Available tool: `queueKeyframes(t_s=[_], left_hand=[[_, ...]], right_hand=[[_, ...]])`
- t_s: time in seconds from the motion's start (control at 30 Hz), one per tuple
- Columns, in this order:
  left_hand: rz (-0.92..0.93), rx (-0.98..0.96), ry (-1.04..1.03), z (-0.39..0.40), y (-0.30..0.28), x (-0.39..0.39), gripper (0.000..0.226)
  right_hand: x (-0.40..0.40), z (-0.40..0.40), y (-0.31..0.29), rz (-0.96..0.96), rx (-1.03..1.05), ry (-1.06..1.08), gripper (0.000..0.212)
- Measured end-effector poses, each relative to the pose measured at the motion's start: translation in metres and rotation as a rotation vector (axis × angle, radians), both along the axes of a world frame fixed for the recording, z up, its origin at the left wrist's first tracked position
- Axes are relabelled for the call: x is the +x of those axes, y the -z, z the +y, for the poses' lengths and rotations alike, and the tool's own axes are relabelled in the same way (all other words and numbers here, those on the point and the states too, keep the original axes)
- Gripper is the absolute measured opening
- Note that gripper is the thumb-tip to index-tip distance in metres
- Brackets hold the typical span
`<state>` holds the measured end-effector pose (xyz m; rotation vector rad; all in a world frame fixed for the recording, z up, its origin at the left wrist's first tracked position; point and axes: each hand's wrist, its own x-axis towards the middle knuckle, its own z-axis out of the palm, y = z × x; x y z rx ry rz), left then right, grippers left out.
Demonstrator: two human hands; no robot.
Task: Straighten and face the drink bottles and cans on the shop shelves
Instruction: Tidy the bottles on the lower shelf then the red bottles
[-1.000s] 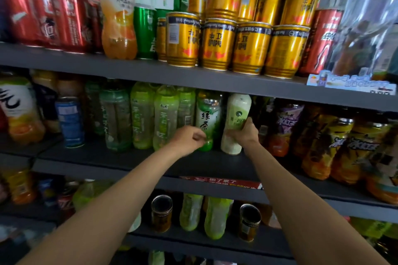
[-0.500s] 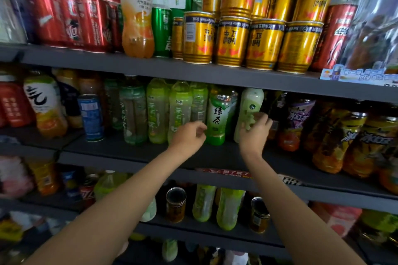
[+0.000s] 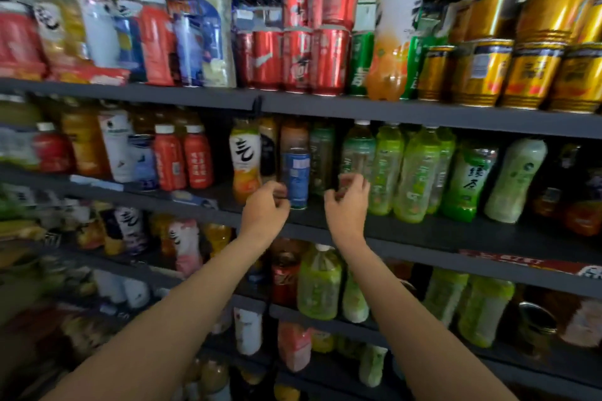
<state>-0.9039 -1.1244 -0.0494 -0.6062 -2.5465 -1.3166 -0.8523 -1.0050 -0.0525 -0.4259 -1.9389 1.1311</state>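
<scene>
While both arms reach up from the bottom of the frame, red bottles (image 3: 182, 159) stand at the left of the middle shelf (image 3: 423, 231), blurred. Right of them, near frame centre, an orange bottle (image 3: 245, 161) with a white label stands upright just left of the blue can (image 3: 295, 177). The left hand (image 3: 265, 212) is at the can's lower left, fingers curled toward its base; blur hides whether they pinch it or only touch. The right hand (image 3: 347, 202) hangs just right of the can, in front of a pale green bottle (image 3: 357, 153), fingers loosely curled and holding nothing, apart from the can. Further right stands a row of green bottles (image 3: 420, 172). Along the upper shelf run red cans (image 3: 294, 58) at centre and gold cans (image 3: 527, 75) at upper right.
</scene>
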Motion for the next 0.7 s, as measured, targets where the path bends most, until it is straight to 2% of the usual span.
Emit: queueKeyframes(t_s=[0.1,0.2,0.33,0.47,0.57,0.7], left_hand=[[-0.016,-0.006,0.005,-0.049,0.003,-0.024,0.023],[-0.016,0.006,0.03,-0.072,0.006,-0.045,0.021],[-0.017,0.017,0.084,-0.078,0.005,-0.074,0.022],[-0.023,0.025,0.103,-0.069,0.007,-0.101,0.023],[-0.011,-0.014,0.151,-0.065,0.015,-0.114,0.024],[-0.046,0.025,0.215,-0.066,0.025,-0.131,0.026]], right_hand=[[-0.023,-0.038,0.007,-0.111,-0.031,-0.042,0.031],[-0.048,-0.048,0.008,-0.248,0.055,-0.114,0.063],[-0.091,-0.036,0.002,-0.386,0.115,-0.039,0.08],[-0.131,-0.03,0.007,-0.331,0.075,0.111,0.077],[-0.146,-0.027,0.016,-0.238,0.106,0.207,0.063],[-0.146,-0.032,0.023,-0.113,0.203,0.281,0.057]])
